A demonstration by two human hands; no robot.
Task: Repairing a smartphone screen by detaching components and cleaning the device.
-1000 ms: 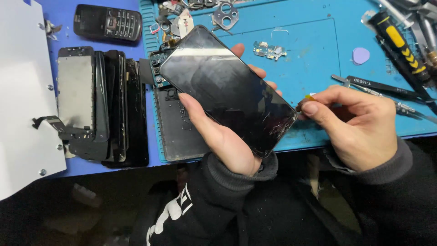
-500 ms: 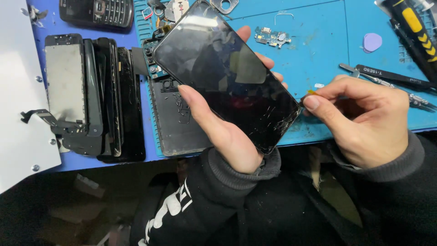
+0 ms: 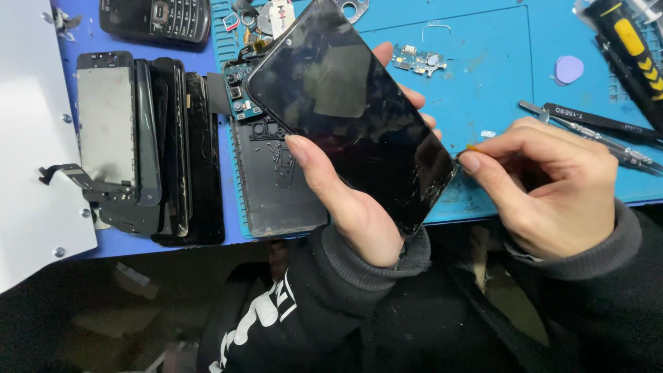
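Gripping the cracked smartphone (image 3: 352, 114) above the blue mat (image 3: 511, 69) in my left hand (image 3: 349, 200), I pinch a thin pry pick (image 3: 472, 148) with my right hand (image 3: 545, 183) at its edge, the screen seemingly not lifted yet.

Blue work mat (image 3: 497, 90) — white panel (image 3: 27, 138) left.

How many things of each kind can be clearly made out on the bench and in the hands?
Cracked phone in left hand: 1
Yellow-tipped tool in right hand: 1
Keypad phone: 1
Opened phone back: 1
Purple pick: 1
Small circuit board: 1
Total: 6
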